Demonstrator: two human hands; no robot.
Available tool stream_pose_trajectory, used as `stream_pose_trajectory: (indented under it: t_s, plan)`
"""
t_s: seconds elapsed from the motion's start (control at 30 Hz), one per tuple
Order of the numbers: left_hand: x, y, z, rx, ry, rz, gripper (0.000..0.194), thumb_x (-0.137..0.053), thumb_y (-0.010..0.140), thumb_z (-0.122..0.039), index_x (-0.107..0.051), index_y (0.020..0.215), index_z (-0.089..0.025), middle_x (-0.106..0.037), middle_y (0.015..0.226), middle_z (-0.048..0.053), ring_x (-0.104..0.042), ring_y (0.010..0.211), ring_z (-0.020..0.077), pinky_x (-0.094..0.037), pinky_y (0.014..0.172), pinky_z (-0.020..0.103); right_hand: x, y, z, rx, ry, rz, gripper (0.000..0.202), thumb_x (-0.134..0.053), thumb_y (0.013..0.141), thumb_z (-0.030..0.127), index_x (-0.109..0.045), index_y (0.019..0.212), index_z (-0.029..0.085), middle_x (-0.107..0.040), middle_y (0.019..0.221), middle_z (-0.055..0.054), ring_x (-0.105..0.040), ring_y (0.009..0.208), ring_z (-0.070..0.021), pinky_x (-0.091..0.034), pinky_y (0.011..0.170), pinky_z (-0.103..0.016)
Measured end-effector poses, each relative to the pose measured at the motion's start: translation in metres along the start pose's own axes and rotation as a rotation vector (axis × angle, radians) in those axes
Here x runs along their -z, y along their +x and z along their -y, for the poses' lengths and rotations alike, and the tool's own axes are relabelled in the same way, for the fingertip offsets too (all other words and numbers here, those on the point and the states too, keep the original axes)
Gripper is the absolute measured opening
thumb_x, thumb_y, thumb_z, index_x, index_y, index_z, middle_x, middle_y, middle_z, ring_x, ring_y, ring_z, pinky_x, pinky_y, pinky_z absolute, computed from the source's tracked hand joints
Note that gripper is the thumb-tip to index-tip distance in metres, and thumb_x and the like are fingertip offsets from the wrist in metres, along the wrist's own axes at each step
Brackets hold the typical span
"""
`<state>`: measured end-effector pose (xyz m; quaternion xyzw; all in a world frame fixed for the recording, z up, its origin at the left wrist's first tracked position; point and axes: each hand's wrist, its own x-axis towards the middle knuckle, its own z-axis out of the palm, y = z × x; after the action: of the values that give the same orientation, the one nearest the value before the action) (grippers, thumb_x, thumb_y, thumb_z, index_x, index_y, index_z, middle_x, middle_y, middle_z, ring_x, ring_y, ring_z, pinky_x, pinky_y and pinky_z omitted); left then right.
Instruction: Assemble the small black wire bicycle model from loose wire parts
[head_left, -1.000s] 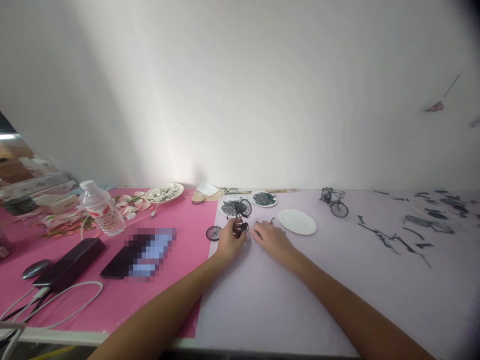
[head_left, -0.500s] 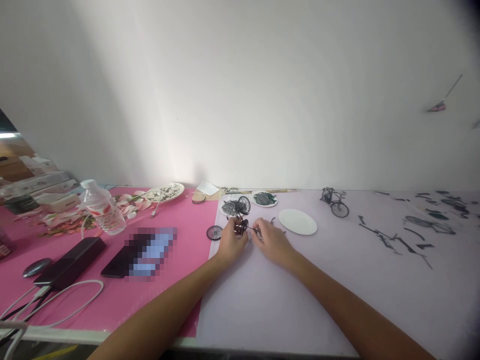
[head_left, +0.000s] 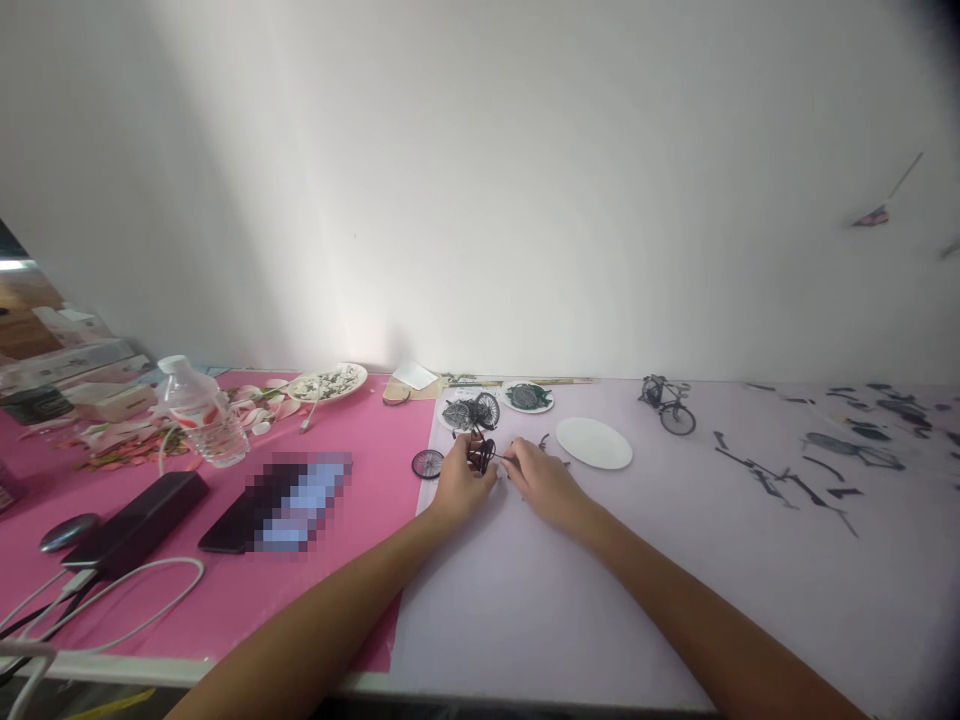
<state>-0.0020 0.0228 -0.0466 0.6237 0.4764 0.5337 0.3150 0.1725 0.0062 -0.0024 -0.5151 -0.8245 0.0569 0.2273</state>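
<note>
My left hand is closed around a small black model bicycle, whose spoked wheel pokes out at the left over the pink cover. Pinched in the fingers of my right hand is a thin dark rod-like piece, its tip reaching toward the model; its exact kind is too small to tell. Just behind my hands, a white plate carries black spoked wheels. Another small plate beside it holds dark parts. To the right of my right hand lies a bare white oval plate.
A finished-looking model bicycle stands at the back right, with loose black parts spread beyond it. On the pink left side are a phone, a black power bank with cables, a plastic bottle and a plate of pebbles.
My hands stay in nearly the same place, with the thin piece still at the model. The whole view has shifted very slightly.
</note>
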Motion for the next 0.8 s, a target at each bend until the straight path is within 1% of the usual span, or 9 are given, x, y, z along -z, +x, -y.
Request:
stream_pose_trajectory:
  t_s: [0.17, 0.37, 0.57, 0.67, 0.8]
  plan:
    - [0.0, -0.0001, 0.0006, -0.003, 0.009, 0.007, 0.043, -0.074, 0.077, -0.022, -0.056, 0.116, -0.018, -0.069, 0.108, 0.01, -0.066, 0.08, 0.0159, -0.054, 0.069, 0.027, 0.0018, 0.0011, 0.0, -0.012, -0.017, 0.026, 0.013, -0.046, 0.105, 0.033, -0.05, 0.1, 0.021, -0.068, 0.102, -0.005, -0.063, 0.075, -0.0158, -0.035, 0.063, -0.026]
    - [-0.0008, -0.0007, 0.0033, -0.011, 0.018, 0.013, 0.044, -0.071, 0.079, -0.023, -0.055, 0.12, -0.019, -0.068, 0.11, 0.01, -0.066, 0.081, 0.0161, -0.055, 0.069, 0.028, 0.0046, 0.0018, 0.0031, -0.039, -0.053, 0.045, 0.014, -0.047, 0.104, 0.033, -0.052, 0.099, 0.021, -0.07, 0.103, -0.005, -0.064, 0.078, -0.017, -0.033, 0.064, -0.026]
    - [-0.0008, -0.0008, 0.0045, -0.035, 0.029, 0.011, 0.044, -0.072, 0.079, -0.024, -0.055, 0.118, -0.018, -0.068, 0.109, 0.01, -0.065, 0.079, 0.0157, -0.054, 0.067, 0.027, 0.008, 0.0013, 0.0062, -0.059, -0.052, 0.059, 0.014, -0.048, 0.104, 0.032, -0.054, 0.099, 0.021, -0.07, 0.103, -0.006, -0.064, 0.076, -0.017, -0.033, 0.063, -0.027]
    - [-0.0002, -0.001, 0.0035, -0.037, 0.02, 0.01, 0.044, -0.072, 0.078, -0.024, -0.055, 0.119, -0.019, -0.068, 0.108, 0.009, -0.066, 0.08, 0.0161, -0.054, 0.067, 0.027, 0.0082, 0.0008, 0.0057, -0.053, -0.047, 0.053, 0.014, -0.048, 0.104, 0.032, -0.053, 0.098, 0.021, -0.07, 0.101, -0.005, -0.063, 0.073, -0.0165, -0.033, 0.063, -0.027]
    - [0.0009, -0.0007, 0.0036, -0.039, -0.003, 0.011, 0.04, -0.069, 0.079, -0.02, -0.057, 0.117, -0.019, -0.069, 0.108, 0.008, -0.066, 0.08, 0.0159, -0.055, 0.07, 0.028, 0.0053, 0.0002, 0.0027, -0.019, -0.013, 0.031, 0.013, -0.047, 0.104, 0.032, -0.052, 0.098, 0.021, -0.068, 0.099, -0.004, -0.06, 0.071, -0.0156, -0.033, 0.063, -0.027]
